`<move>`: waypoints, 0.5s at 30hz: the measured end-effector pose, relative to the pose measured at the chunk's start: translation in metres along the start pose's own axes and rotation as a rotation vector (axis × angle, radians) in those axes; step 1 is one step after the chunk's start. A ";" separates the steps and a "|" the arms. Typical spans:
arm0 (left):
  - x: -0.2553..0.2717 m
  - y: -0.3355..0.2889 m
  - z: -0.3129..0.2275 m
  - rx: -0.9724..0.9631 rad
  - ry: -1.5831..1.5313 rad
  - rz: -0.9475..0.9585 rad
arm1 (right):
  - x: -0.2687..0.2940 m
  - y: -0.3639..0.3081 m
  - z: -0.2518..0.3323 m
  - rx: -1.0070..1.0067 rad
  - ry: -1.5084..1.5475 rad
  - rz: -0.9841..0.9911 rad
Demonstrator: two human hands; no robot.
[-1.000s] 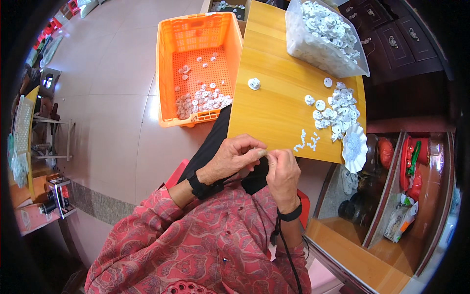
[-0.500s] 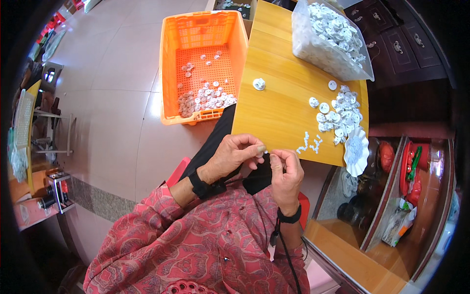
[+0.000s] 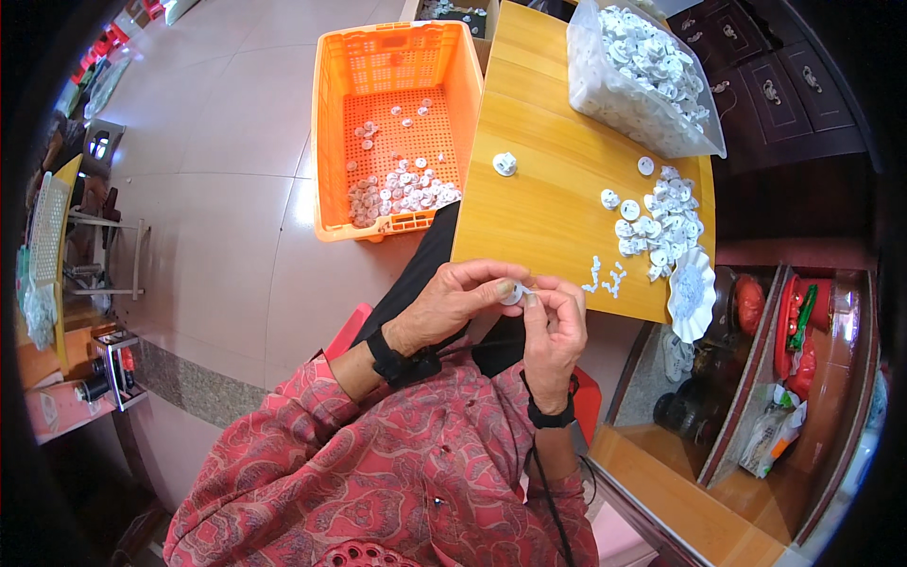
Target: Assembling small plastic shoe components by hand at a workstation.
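Over my lap, close to the near edge of the yellow wooden table [image 3: 529, 222], my two hands meet. My left hand [image 3: 455, 300] pinches a round white plastic part [image 3: 513, 294] between thumb and fingers. The thumb and forefinger of my right hand [image 3: 556, 331] are pressed together at that part's right side, with a tiny white piece [image 3: 530, 296] partly showing at their tips. On the table lie small white connector-like pieces [image 3: 615, 280] and a heap of similar white plastic parts [image 3: 673, 219]. A single white part [image 3: 504, 164] stands apart on the left.
An orange crate [image 3: 324, 142] with several white parts inside stands on the floor left of the table. A translucent tub [image 3: 624, 118] heaped with white parts sits at the far right. A scalloped white dish [image 3: 694, 326] of small bluish-clear bits rests at the right edge, beside open shelves [image 3: 652, 463].
My fingertips have come together, and the round white part now shows between them. My right hand's fingers have moved slightly left. The view has shifted a little.
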State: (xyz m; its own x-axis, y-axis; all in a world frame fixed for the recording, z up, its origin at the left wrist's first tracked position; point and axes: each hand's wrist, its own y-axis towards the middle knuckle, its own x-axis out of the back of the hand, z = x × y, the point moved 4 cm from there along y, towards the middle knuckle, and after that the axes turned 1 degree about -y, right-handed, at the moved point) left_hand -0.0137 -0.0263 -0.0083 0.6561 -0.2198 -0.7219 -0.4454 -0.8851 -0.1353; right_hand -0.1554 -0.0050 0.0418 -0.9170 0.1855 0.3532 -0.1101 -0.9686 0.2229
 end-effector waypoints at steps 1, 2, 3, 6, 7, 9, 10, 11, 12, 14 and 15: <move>0.001 0.000 0.000 0.001 0.000 0.000 | 0.003 0.001 0.002 0.037 -0.046 -0.002; 0.002 0.001 0.000 -0.008 0.012 0.042 | 0.006 0.002 0.003 0.074 -0.092 -0.004; 0.002 0.001 0.000 -0.017 0.025 0.084 | 0.009 0.001 0.000 0.046 -0.073 -0.006; -0.001 0.001 -0.001 -0.015 -0.051 0.091 | 0.012 -0.002 0.003 0.027 -0.109 0.054; -0.002 0.002 0.000 -0.013 -0.051 0.090 | 0.012 -0.001 0.006 0.025 -0.109 0.054; -0.005 0.002 -0.002 -0.091 -0.064 0.154 | 0.010 -0.001 0.018 0.122 -0.204 0.051; -0.004 0.002 -0.002 -0.089 -0.064 0.152 | 0.009 -0.002 0.017 0.120 -0.203 0.051; -0.003 0.002 0.001 -0.061 -0.075 0.129 | 0.009 -0.002 0.016 0.130 -0.196 0.031; -0.002 0.003 0.003 -0.034 -0.086 0.106 | 0.009 -0.003 0.016 0.139 -0.189 0.011; -0.002 0.003 0.003 -0.017 -0.085 0.100 | 0.007 -0.004 0.015 0.126 -0.177 0.005; -0.002 0.003 0.003 -0.001 -0.083 0.094 | 0.006 -0.004 0.014 0.114 -0.165 -0.001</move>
State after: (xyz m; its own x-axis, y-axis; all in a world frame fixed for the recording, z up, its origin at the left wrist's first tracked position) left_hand -0.0181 -0.0275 -0.0096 0.5591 -0.2669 -0.7850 -0.5016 -0.8627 -0.0640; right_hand -0.1553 0.0022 0.0559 -0.8406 0.2199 0.4949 -0.0579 -0.9451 0.3216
